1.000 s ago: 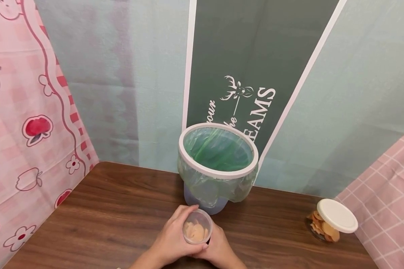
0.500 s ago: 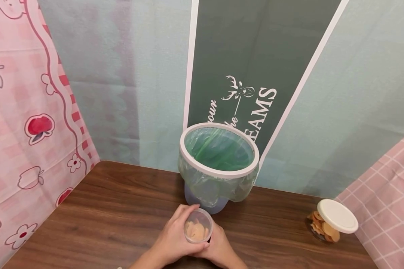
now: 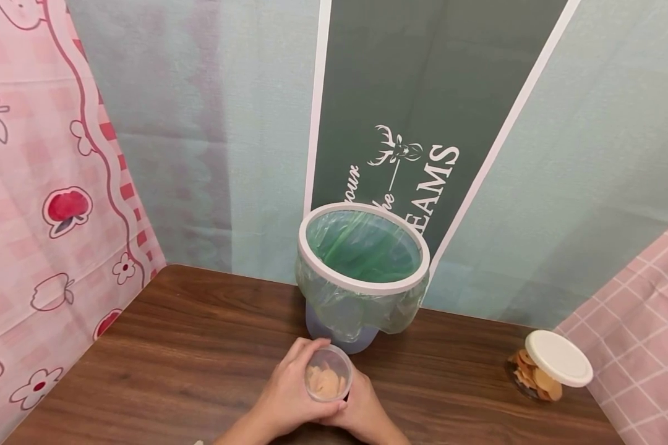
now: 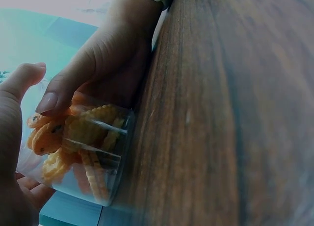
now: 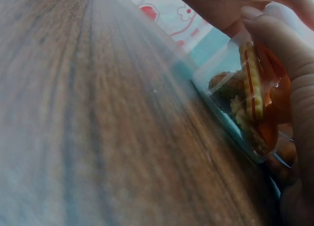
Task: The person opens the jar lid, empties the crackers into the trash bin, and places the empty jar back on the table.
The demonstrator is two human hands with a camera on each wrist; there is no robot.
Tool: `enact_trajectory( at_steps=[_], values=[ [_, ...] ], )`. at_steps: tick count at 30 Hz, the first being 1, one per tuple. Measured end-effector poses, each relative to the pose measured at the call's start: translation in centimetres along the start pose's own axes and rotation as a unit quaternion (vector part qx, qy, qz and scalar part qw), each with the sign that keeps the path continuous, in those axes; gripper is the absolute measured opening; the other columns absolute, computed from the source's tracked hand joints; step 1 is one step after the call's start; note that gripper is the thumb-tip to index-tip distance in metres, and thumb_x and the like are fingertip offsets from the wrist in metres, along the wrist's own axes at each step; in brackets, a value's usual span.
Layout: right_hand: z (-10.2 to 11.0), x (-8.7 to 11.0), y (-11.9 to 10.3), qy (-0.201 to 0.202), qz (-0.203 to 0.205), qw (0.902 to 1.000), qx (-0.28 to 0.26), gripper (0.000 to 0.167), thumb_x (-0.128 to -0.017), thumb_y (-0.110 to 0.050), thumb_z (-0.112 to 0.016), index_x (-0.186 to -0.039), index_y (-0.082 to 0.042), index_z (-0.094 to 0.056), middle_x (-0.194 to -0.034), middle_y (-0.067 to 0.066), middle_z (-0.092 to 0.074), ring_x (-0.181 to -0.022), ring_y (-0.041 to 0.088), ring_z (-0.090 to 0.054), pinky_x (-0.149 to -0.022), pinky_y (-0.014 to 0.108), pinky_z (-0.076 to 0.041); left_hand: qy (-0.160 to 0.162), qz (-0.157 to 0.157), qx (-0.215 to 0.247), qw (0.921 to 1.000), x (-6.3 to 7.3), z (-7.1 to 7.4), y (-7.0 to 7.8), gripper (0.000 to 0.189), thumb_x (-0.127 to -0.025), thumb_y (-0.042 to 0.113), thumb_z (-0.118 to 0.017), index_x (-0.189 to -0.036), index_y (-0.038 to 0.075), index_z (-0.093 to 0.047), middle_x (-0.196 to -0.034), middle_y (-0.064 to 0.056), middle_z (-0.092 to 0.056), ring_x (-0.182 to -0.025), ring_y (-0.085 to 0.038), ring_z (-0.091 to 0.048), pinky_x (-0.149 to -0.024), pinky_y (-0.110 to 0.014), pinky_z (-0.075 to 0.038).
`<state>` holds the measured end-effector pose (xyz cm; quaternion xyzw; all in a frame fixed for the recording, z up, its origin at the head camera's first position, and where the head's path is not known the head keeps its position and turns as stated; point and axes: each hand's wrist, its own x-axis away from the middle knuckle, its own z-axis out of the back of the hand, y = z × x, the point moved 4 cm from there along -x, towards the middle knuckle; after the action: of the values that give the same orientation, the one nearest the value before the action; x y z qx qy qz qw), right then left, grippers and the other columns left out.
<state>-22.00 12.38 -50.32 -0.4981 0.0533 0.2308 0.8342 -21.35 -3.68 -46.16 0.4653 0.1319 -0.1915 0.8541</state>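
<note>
A clear plastic jar [image 3: 328, 374] with crackers inside stands on the table in front of the bin, its open mouth facing up in the head view. My left hand [image 3: 287, 389] curves round its left side, thumb along the near side. From the right, my right hand [image 3: 360, 402] grips the same jar, partly hidden behind it. Ridged and round crackers [image 4: 88, 133] show through the wall in the left wrist view. In the right wrist view a sandwich cracker [image 5: 252, 81] stands on edge inside, close to my right thumb.
Behind the jar is a bin [image 3: 339, 327] with a white rim and a green plastic liner. Over at the right, a second clear jar [image 3: 526, 377] of crackers has a white lid [image 3: 559, 358] resting askew on it. Patterned cloths hang round the wooden table [image 3: 200, 346].
</note>
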Motion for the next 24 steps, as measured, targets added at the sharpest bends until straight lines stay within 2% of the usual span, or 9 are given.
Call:
enact_trajectory(
  at_steps=[7, 14, 19, 24],
  values=[
    [0.03, 0.08, -0.06, 0.007, 0.024, 0.9996, 0.016, 0.101, -0.059, -0.029, -0.098, -0.146, -0.024, -0.048, -0.134, -0.001, -0.066, -0.116, 0.010, -0.065, -0.100, 0.029, -0.053, 0.002, 0.007, 0.008, 0.9999, -0.04, 0.03, 0.15, 0.090, -0.053, 0.047, -0.097, -0.131, 0.025, -0.059, -0.117, 0.019, -0.055, -0.101, -0.002, -0.060, -0.087, -0.027, -0.053],
    [0.06, 0.01, 0.06, -0.003, 0.021, 0.9998, 0.005, 0.101, -0.059, -0.029, -0.099, -0.146, -0.025, -0.047, -0.134, -0.001, -0.066, -0.117, 0.010, -0.064, -0.100, 0.029, -0.052, 0.003, 0.004, 0.004, 1.0000, -0.03, 0.07, 0.26, 0.089, -0.053, 0.048, -0.096, -0.131, 0.024, -0.059, -0.117, 0.018, -0.055, -0.100, -0.003, -0.061, -0.086, -0.027, -0.053],
    [0.18, 0.02, 0.30, -0.025, 0.038, 0.9990, -0.006, 0.102, -0.061, -0.030, -0.098, -0.148, -0.024, -0.045, -0.136, 0.001, -0.064, -0.119, 0.010, -0.063, -0.102, 0.029, -0.051, 0.000, -0.017, -0.018, 0.9997, -0.06, 0.25, 0.23, 0.089, -0.054, 0.051, -0.096, -0.130, 0.024, -0.059, -0.117, 0.021, -0.054, -0.099, -0.001, -0.060, -0.083, -0.027, -0.053],
    [0.34, 0.04, 0.38, -0.061, 0.049, 0.9961, -0.041, 0.098, -0.064, -0.024, -0.096, -0.148, -0.022, -0.045, -0.137, 0.003, -0.063, -0.120, 0.010, -0.061, -0.104, 0.027, -0.049, -0.028, -0.042, -0.013, 0.9987, -0.11, 0.41, 0.08, 0.086, -0.056, 0.055, -0.094, -0.131, 0.034, -0.056, -0.119, 0.024, -0.053, -0.101, 0.000, -0.060, -0.085, -0.026, -0.054]
  ],
)
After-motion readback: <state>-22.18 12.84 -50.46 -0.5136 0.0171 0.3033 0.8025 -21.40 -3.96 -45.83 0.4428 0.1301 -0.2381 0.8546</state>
